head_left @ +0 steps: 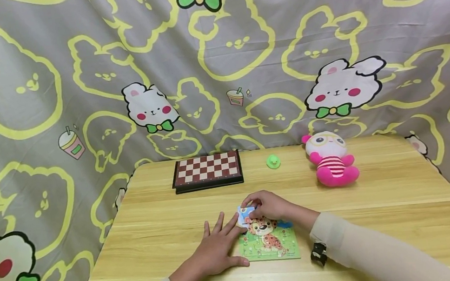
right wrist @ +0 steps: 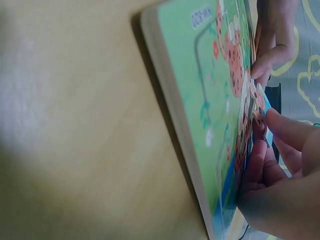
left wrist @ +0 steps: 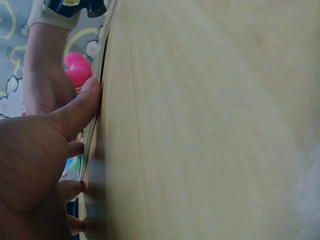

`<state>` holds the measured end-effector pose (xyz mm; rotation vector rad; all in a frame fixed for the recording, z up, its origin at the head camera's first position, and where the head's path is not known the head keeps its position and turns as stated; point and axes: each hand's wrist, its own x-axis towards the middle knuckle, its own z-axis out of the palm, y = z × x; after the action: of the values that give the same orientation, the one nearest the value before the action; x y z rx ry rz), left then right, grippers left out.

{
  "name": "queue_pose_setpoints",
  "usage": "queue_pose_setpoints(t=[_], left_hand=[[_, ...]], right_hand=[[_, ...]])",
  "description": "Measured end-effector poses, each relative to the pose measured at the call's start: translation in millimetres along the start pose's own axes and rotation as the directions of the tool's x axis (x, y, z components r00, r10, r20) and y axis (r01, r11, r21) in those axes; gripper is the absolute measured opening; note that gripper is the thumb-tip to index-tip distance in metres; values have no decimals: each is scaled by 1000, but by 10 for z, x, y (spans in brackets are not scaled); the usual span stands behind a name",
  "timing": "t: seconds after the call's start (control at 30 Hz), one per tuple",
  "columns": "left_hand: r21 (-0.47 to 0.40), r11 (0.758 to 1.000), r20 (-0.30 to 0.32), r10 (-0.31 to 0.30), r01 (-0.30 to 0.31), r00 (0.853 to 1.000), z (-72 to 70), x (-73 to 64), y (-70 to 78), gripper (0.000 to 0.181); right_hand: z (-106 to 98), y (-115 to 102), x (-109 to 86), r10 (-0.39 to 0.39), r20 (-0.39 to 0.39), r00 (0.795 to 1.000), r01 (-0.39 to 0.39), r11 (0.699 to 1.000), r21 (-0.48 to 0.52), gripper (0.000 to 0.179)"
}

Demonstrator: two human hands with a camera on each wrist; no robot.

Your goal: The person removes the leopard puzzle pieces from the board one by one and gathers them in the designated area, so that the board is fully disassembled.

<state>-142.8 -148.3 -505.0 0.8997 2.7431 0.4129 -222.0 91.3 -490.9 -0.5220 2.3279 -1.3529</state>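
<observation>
A jigsaw puzzle (head_left: 268,246) with a spotted cartoon leopard on green grass lies flat on the wooden table. My right hand (head_left: 270,206) is over its upper part and pinches a puzzle piece (right wrist: 260,107) between thumb and fingers. In the right wrist view that piece stands tilted up from the board, showing leopard spots and a blue edge. My left hand (head_left: 218,249) lies along the puzzle's left side with fingers spread, the thumb near the lower left corner and fingertips at the upper left. The left wrist view shows the left thumb (left wrist: 80,107) against the board's edge.
Toward the back left sits a chessboard box (head_left: 207,170). A small green duck toy (head_left: 273,161) is to its right, and a pink and white plush doll (head_left: 332,160) lies farther right. A patterned curtain (head_left: 239,54) hangs behind the table (head_left: 156,233).
</observation>
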Motion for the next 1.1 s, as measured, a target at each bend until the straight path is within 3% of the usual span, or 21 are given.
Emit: queue_pose_setpoints(t=[0.47, 1.1], left_hand=[[6, 1000, 0, 2, -2, 1000, 17, 0, -14, 85], [18, 1000, 16, -11, 11, 1000, -13, -11, 16, 84]], right_hand=[[74, -21, -25, 16, -74, 997, -16, 1000, 2, 23], [-78, 60, -30, 0, -39, 999, 3, 997, 71, 23]])
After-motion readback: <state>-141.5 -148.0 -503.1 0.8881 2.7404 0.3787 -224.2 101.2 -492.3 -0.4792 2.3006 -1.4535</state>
